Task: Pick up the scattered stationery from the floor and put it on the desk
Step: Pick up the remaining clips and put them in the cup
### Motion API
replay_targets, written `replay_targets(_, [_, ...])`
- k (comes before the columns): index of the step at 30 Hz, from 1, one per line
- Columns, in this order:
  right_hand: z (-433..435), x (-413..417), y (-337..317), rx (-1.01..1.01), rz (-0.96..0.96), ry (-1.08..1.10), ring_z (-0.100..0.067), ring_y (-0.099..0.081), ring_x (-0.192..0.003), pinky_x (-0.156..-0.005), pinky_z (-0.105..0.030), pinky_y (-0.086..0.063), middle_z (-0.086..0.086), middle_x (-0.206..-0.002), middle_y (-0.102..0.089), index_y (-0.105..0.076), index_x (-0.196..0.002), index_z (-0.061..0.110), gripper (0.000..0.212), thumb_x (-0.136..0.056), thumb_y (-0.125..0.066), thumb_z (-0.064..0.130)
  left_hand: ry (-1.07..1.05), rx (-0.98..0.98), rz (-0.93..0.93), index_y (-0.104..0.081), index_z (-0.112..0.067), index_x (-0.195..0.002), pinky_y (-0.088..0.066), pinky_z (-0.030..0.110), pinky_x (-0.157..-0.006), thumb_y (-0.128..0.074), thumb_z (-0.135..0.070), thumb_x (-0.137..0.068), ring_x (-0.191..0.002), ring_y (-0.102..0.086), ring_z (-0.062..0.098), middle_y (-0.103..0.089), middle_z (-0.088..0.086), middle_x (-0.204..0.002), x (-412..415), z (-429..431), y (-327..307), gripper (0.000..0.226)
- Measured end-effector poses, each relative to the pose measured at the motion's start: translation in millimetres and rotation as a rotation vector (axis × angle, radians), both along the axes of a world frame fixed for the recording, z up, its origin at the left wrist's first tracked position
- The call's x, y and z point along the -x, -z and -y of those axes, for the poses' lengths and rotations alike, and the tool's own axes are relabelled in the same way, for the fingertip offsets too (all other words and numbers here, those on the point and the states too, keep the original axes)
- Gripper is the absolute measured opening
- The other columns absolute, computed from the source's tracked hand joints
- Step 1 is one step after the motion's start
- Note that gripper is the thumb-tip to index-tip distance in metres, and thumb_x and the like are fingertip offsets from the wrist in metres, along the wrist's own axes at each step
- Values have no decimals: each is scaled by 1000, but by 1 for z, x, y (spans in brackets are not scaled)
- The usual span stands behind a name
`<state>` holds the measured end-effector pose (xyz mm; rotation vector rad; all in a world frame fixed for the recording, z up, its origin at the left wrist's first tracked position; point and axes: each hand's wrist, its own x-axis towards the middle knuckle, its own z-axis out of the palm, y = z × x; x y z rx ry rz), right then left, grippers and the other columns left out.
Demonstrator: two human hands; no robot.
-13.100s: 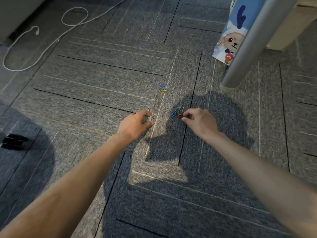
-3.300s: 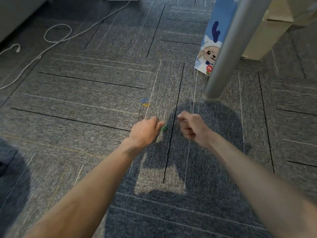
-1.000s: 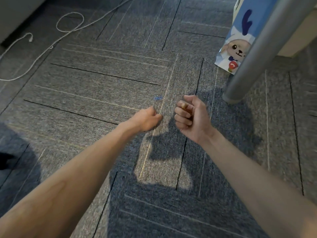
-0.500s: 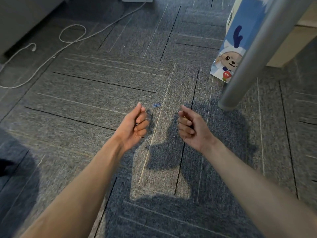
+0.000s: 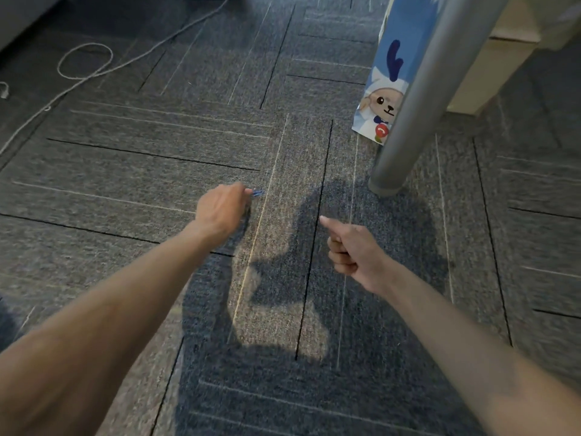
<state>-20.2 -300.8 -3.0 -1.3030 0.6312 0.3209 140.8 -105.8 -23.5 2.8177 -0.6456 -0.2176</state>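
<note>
Left hand (image 5: 221, 210) pinches a blue paper clip (image 5: 258, 192); right hand (image 5: 353, 248) curls closed, forefinger out. Grey carpet (image 5: 151, 158) surrounds a desk leg (image 5: 418, 105).

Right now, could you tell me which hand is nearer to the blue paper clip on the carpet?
Left. The left hand has its fingertips at the blue paper clip; the right hand is apart, to the clip's right and nearer the camera.

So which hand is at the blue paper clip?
The left hand, touching the paper clip; the right hand is apart, forefinger out.
</note>
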Motion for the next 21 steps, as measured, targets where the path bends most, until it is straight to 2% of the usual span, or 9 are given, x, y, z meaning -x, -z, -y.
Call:
replay_targets(2, [6, 5, -1, 159, 18, -87, -12, -20, -41, -39, -22, -23, 4, -49, -27, -31, -60, 24, 47, -96, -57, 38, 73, -55, 94, -50, -5, -96, -29, 23, -43, -37, -31, -101, -45, -42, 10, -48, -4, -60, -3, 4, 2, 30])
replay_targets(6, [13, 9, 5, 660, 120, -196, -6, -34, -36, -42, -15, -37, 7, -46, -38, -40, -55, 19, 49, -94, -60, 41, 183, -121, 149, -41, -7, -104, -34, 31, -46, -42, -28, -99, -45, -45, 17, -58, 2, -64, -6, 15, -2, 22])
replay_targets(8, [16, 8, 10, 881, 208, -228, -5, -39, -37, -44, -12, -39, 7, -45, -43, -41, -52, 17, 50, -95, -59, 37, 227, -175, 151, -39, -6, -104, -33, 31, -47, -42, -32, -99, -44, -43, 14, -52, -3, -59, -8, 17, -1, 27])
replay_targets(10, [19, 8, 16, 1013, 286, -277, -10, -44, -36, -40, -12, -36, 3, -45, -48, -46, -53, 17, 49, -98, -55, 34, 264, -206, 154, -38, -6, -105, -33, 31, -47, -41, -34, -99, -44, -43, 14, -46, -5, -55, -8, 17, 1, 29])
replay_targets(12, [22, 8, 18, 1064, 327, -316, -13, -45, -35, -39, -11, -36, 1, -45, -49, -47, -55, 16, 47, -100, -52, 32, 286, -195, 134, -37, -5, -105, -32, 30, -48, -42, -30, -100, -45, -42, 12, -48, -4, -57, -9, 17, 3, 26])
replay_targets(17, [21, 6, 20, 1067, 333, -295, -7, -37, -33, -36, -13, -33, 6, -44, -44, -44, -56, 18, 47, -101, -50, 31, 290, -191, 23, -39, -6, -102, -38, 32, -48, -35, -25, -102, -47, -43, 13, -51, -1, -62, -13, 18, -4, 20])
replay_targets(19, [20, 5, 18, 1041, 322, -280, -5, -36, -32, -36, -13, -33, 7, -43, -43, -44, -55, 19, 47, -100, -51, 29, 235, -68, -103, -38, -8, -99, -40, 32, -46, -28, -30, -103, -49, -42, 15, -52, 0, -65, -8, 17, -11, 24])
replay_targets(21, [19, 3, 16, 1020, 333, -278, -4, -36, -32, -35, -13, -33, 7, -44, -43, -44, -56, 19, 46, -100, -51, 28, 142, 120, -279, -37, -12, -94, -34, 28, -43, -24, -32, -103, -50, -37, 14, -47, -1, -65, 11, 14, -20, 25])
